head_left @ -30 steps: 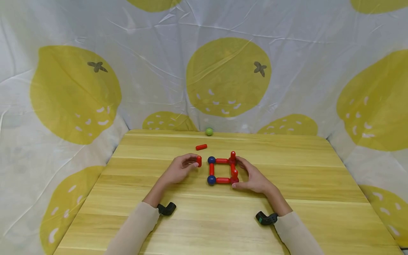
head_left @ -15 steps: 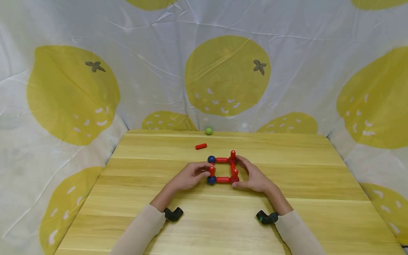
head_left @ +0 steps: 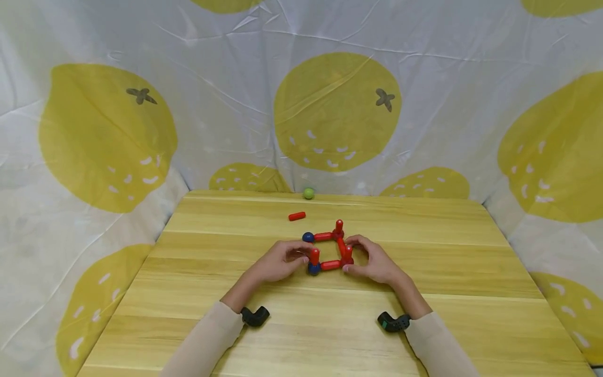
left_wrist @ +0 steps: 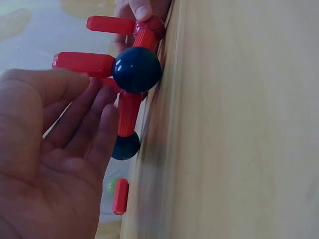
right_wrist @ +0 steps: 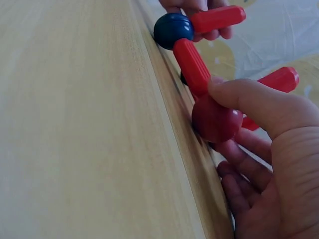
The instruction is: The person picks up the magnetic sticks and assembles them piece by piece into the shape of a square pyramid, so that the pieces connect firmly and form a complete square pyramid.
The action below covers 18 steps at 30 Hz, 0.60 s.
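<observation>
A square frame of red rods and balls, like a magnetic building set, lies on the table point(head_left: 301, 335). Its left corners are a near blue ball point(head_left: 314, 269) and a far blue ball point(head_left: 308, 237); red balls form the right ones. Upright red rods stand on three corners. My left hand point(head_left: 280, 263) has loosely bent fingers beside the upright rod point(left_wrist: 82, 64) on the near blue ball, thumb tip right at it. My right hand point(head_left: 377, 263) holds the frame's right side, its thumb on the near red ball point(right_wrist: 217, 118) and its fingers at the ball's far side.
A loose red rod point(head_left: 297, 215) lies behind the frame. At the table's back edge sits a light green ball point(head_left: 308, 193). A lemon-print cloth point(head_left: 235, 104) hangs behind and at both sides. Each wrist carries a black camera mount point(head_left: 255, 316).
My left hand has carried a red rod rightward onto the near blue ball, where it now stands upright. Within the last half second the frame has skewed slightly, its far side shifting left.
</observation>
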Each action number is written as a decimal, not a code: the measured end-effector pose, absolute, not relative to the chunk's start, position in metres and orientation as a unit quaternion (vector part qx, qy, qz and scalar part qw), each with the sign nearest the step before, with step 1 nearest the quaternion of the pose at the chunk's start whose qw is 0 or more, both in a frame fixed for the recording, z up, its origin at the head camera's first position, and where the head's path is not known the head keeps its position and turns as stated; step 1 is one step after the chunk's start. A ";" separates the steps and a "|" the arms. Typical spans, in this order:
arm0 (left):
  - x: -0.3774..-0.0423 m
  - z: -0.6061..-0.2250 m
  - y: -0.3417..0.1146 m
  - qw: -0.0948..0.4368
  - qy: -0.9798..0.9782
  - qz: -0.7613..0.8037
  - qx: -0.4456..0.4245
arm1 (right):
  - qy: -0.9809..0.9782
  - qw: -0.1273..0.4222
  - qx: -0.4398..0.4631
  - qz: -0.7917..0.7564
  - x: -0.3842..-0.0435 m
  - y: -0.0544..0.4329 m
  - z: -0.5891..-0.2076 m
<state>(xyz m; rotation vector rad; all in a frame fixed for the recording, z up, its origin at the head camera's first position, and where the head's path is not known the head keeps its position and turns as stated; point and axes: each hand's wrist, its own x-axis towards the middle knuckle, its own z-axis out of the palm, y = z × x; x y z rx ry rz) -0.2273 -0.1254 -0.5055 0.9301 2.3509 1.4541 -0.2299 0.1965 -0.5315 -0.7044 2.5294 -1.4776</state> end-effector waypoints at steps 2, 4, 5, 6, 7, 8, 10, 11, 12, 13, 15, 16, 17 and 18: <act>-0.229 -0.505 -0.127 0.067 0.815 0.485 0.309 | 0.844 0.066 -0.235 -0.478 -0.231 0.196 -0.531; -0.230 -0.505 -0.129 0.026 0.833 0.466 0.296 | 0.846 0.070 -0.233 -0.475 -0.232 0.196 -0.531; -0.231 -0.505 -0.130 0.011 0.840 0.457 0.292 | 0.845 0.071 -0.234 -0.476 -0.232 0.196 -0.531; -0.231 -0.505 -0.131 0.002 0.846 0.449 0.289 | 0.843 0.072 -0.235 -0.478 -0.232 0.195 -0.531; -0.231 -0.505 -0.132 -0.001 0.851 0.441 0.286 | 0.840 0.073 -0.238 -0.482 -0.233 0.195 -0.531; -0.231 -0.505 -0.133 0.002 0.855 0.433 0.285 | 0.836 0.072 -0.242 -0.487 -0.233 0.194 -0.531; -0.230 -0.506 -0.135 0.016 0.862 0.417 0.288 | 0.830 0.067 -0.251 -0.493 -0.232 0.193 -0.531; -0.230 -0.506 -0.135 0.025 0.864 0.410 0.291 | 0.828 0.064 -0.253 -0.496 -0.232 0.193 -0.531; -0.231 -0.507 -0.136 0.035 0.865 0.406 0.292 | 0.827 0.060 -0.254 -0.498 -0.232 0.192 -0.531; -0.231 -0.507 -0.136 0.045 0.866 0.403 0.292 | 0.827 0.056 -0.252 -0.499 -0.232 0.192 -0.531; -0.231 -0.507 -0.137 0.062 0.867 0.399 0.291 | 0.828 0.049 -0.239 -0.504 -0.232 0.191 -0.531; -0.231 -0.507 -0.137 0.069 0.867 0.400 0.288 | 0.827 0.050 -0.232 -0.510 -0.232 0.191 -0.532; -0.231 -0.506 -0.138 0.075 0.867 0.402 0.284 | 0.826 0.047 -0.231 -0.512 -0.232 0.191 -0.532; -0.230 -0.505 -0.139 0.080 0.867 0.405 0.280 | 0.824 0.047 -0.231 -0.515 -0.232 0.191 -0.532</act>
